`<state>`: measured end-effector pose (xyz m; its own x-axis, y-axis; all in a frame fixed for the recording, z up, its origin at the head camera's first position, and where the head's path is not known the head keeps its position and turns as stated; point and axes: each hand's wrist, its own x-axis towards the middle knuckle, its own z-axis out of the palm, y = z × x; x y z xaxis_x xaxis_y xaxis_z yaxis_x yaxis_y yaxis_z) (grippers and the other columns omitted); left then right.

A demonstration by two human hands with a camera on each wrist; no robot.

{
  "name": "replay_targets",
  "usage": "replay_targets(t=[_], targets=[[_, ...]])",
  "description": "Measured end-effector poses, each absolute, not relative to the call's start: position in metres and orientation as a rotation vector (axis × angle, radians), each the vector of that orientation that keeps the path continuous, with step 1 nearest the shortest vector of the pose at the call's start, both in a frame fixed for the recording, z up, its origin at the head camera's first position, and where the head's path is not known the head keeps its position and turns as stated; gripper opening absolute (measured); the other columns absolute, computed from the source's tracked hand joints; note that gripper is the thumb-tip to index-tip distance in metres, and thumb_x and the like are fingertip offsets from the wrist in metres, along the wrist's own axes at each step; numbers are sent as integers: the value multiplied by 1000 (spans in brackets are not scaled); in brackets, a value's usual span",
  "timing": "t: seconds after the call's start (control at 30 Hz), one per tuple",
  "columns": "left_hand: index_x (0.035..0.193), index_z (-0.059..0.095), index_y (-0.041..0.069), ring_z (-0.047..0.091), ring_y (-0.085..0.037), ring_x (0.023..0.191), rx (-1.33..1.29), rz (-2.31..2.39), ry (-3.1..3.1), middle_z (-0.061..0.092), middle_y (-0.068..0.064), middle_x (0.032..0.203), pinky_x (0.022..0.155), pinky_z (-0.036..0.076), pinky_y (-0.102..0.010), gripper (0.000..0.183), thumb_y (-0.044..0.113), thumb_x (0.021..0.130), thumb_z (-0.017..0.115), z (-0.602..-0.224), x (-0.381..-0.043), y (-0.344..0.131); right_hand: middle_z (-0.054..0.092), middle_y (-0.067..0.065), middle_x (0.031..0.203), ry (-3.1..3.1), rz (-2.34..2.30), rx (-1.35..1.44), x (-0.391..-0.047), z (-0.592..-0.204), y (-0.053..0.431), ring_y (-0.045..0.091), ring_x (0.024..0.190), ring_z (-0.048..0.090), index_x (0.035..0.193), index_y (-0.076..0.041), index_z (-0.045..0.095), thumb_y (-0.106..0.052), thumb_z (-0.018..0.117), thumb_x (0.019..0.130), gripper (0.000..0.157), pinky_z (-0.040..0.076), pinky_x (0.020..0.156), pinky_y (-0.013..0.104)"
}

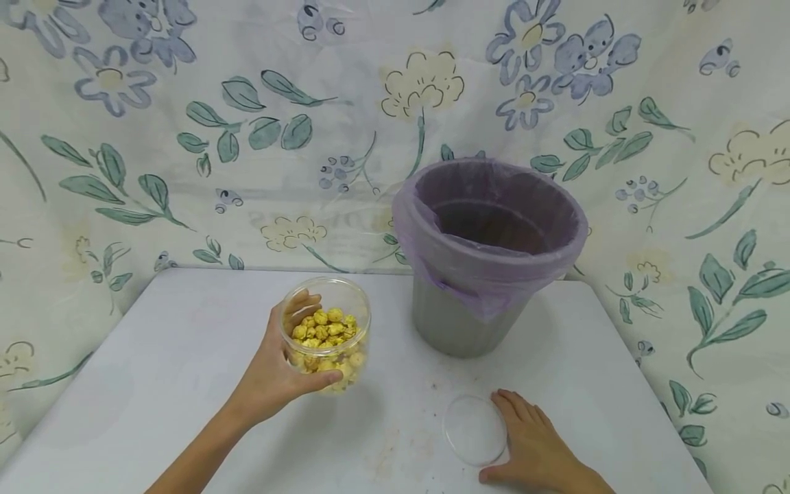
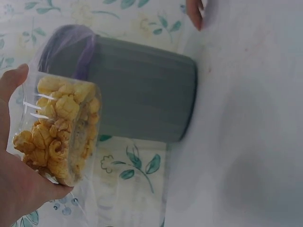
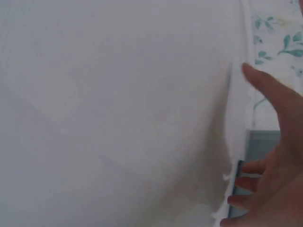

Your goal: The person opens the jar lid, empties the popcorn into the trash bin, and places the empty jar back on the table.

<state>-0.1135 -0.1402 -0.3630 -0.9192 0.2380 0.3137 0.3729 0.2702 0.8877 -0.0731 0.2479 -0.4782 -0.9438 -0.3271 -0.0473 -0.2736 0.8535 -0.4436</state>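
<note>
A clear round tub [image 1: 364,343] full of yellow popcorn [image 1: 327,328] is raised above the table, tilted a little. My left hand [image 1: 278,374] grips it from the left, thumb across the near side and fingers round the far side. The left wrist view shows the popcorn [image 2: 66,108] through the tub wall. On the table lies a clear round lid [image 1: 474,431]. My right hand [image 1: 535,446] is at the lid's right edge, thumb and fingers spread apart; in the right wrist view the right hand [image 3: 272,175] has loosely straight fingers.
A grey bin [image 1: 457,326] lined with a purple bag [image 1: 487,278] stands at the table's back right, to the right of the tub. Small crumbs [image 1: 434,385] dot the white table [image 1: 204,329]. A floral cloth [image 1: 345,137] hangs behind.
</note>
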Motion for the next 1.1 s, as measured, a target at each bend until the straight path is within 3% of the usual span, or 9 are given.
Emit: replay_targets(t=[0.2,0.43,0.6,0.83,1.1], targets=[[153,18,10,29,-38,142,-572,-1708,-2418,34,-14,151,100,33,-11,107,4,72,88,-361,-114,-142,40,26,148,2960,-760,-519,-80,-449,261,48,134,38,144,1,45,-56,73,84,88,26,103,74],[152,18,9,29,-38,142,-570,-1688,-2408,35,-13,151,100,34,-11,107,2,72,88,-359,-113,-144,38,25,151,3116,-795,-544,-93,-405,281,53,137,30,144,-2,47,-37,69,94,65,22,99,79],[153,17,12,29,-37,142,-581,-1688,-2404,35,-12,151,101,34,-11,108,3,72,88,-358,-114,-145,31,28,155,3216,-853,-503,-103,-374,299,56,141,18,146,-1,43,-32,64,98,61,12,102,80],[153,17,11,29,-38,142,-574,-1679,-2408,34,-14,151,100,33,-10,109,2,72,88,-355,-114,-147,19,24,161,3320,-895,-485,-115,-327,317,51,146,2,157,-3,24,-29,55,103,68,-5,108,73],[153,18,10,28,-37,142,-586,-1687,-2399,33,-12,152,100,35,-11,107,2,72,88,-354,-116,-147,15,24,162,3365,-847,-518,-134,-290,322,49,146,-4,159,-5,18,-31,45,107,64,-10,106,74]])
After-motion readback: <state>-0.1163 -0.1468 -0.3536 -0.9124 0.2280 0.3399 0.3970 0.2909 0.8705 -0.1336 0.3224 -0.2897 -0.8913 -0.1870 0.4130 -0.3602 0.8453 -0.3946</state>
